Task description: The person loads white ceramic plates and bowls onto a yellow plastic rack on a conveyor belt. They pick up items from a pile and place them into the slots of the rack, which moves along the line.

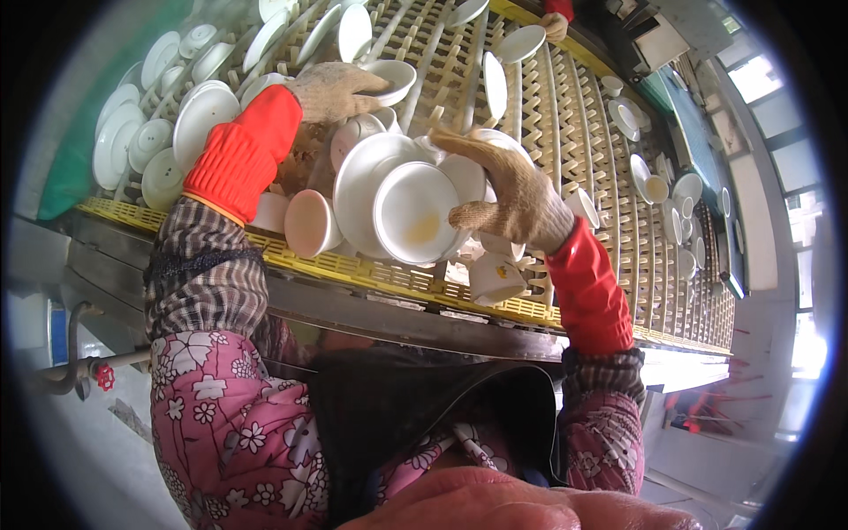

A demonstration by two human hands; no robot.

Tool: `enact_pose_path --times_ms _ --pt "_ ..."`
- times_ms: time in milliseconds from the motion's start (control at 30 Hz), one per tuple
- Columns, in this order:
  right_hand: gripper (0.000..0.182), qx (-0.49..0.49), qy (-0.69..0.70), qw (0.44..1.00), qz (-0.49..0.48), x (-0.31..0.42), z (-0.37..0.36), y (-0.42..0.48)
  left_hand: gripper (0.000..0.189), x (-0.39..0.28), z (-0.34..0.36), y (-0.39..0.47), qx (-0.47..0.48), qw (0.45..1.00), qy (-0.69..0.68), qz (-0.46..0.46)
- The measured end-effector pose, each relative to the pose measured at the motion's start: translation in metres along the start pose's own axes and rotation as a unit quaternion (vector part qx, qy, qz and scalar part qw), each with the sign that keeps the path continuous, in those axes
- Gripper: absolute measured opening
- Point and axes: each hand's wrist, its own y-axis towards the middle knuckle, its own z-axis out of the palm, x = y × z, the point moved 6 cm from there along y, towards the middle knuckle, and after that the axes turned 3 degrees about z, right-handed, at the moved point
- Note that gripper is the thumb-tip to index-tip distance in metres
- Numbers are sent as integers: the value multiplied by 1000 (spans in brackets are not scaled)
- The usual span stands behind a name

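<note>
My left hand, in a tan work glove with a red rubber cuff, holds a small white bowl by its rim. My right hand, gloved alike, curves around the right side of a cluster of bowls. Its thumb lies at the rim of a white bowl with yellowish residue inside; whether the fingers grip anything is unclear. Behind that bowl sits a larger white bowl. A pinkish cup is tipped to the left, and a printed white cup lies below my right hand. Brown scraps show beneath my left wrist.
A pegged conveyor belt spans the view, bordered by a yellow slotted edge. White plates and bowls stand at left, with more dishes at right. Another person's hand is across the belt. A red-handled valve sits lower left.
</note>
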Motion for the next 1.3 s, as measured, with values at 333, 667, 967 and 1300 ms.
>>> enact_pose_path --times_ms 333,667,967,1300 --pt "86 91 -377 911 -140 12 18 8 31 38 -53 -7 -101 977 182 -39" --pt "43 281 31 957 -64 10 -29 -8 46 -38 -32 -84 -128 987 84 39" --pt "57 -168 -468 835 -237 -73 -109 43 38 -57 3 -15 -25 998 54 12" --pt "41 -79 -117 974 -178 -72 9 99 32 -29 -45 -63 -151 982 -35 108"
